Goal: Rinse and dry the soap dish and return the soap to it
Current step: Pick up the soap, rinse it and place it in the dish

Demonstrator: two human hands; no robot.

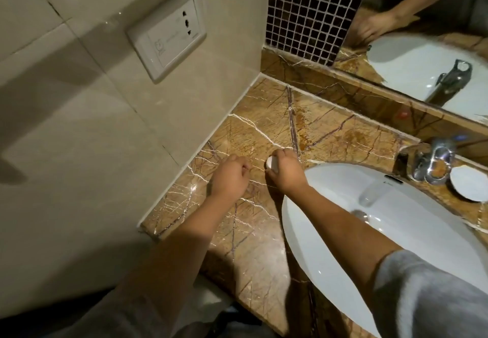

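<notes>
Head view shows the right hand (286, 171) closed around the white soap (272, 164) over the marble counter (253, 234) at the sink's (330, 232) ten o'clock, the left hand (231, 176) loosely curled and empty, the soap dish (468, 183) at the sink's two o'clock

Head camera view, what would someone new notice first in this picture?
First, the two hands over the brown marble counter at the centre: the right hand grips a small white soap just left of the basin, and the left hand, curled and apparently empty, hovers beside it. Next, the white sink fills the lower right, with a chrome faucet behind it and a white soap dish at the far right edge.
</notes>
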